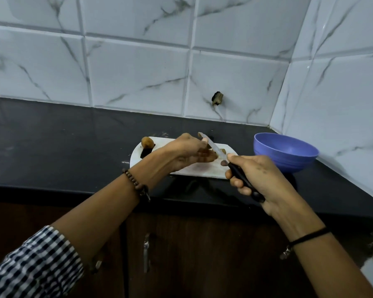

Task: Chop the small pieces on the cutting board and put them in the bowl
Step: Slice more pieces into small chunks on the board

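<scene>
- Back wall: glossy white square tiles, grey marble veining, soft glare up top.
- Side wall, same tile, meets it at a corner on the right.
- One back tile has a dark broken hole.
- Countertop: black, faintly speckled.
- Below it, a dark brown cabinet with a metal handle.

The white cutting board lies flat on the black table. A round brown piece sits at its far left corner. A few small brown pieces lie near its right end, partly hidden. The knife, with a pale blade and a black handle, slants over them. The blue bowl stands upright just right of the board.
</scene>
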